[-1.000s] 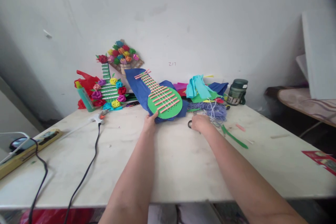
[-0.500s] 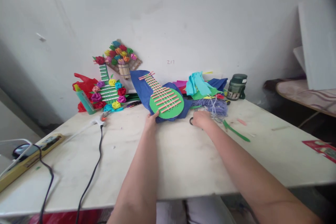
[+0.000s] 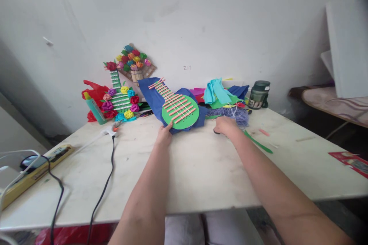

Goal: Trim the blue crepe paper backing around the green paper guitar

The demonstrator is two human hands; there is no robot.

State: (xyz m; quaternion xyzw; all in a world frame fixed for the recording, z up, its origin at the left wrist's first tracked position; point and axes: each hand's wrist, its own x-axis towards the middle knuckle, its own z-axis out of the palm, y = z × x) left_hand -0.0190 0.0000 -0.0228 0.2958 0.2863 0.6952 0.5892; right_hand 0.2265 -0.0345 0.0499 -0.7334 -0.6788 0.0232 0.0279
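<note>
My left hand (image 3: 164, 134) grips the lower left edge of a paper-craft lute (image 3: 180, 111), its thumb on the front. The lute has a green face, pink rods across it and pale strings. Blue paper (image 3: 149, 91) spreads behind it, jutting out at the upper left and right. My right hand (image 3: 225, 125) is closed near the table to the right of the lute. From its fingers shows a black loop (image 3: 216, 131), like a scissors handle; the rest is hidden. Just behind that hand lie purple shredded strands (image 3: 238, 116) and a green strip (image 3: 258, 142).
A green lute with paper roses (image 3: 120, 97), a flower-basket craft (image 3: 135, 61) and a glue bottle (image 3: 96, 111) stand at the back left. A glue gun (image 3: 110, 131) and power strip (image 3: 37, 174) lie left. Coloured paper (image 3: 217, 92) and a dark jar (image 3: 258, 95) stand right.
My right hand has shifted slightly right, away from the lute, and less of the black loop shows. The lute has moved slightly left in my left hand.
</note>
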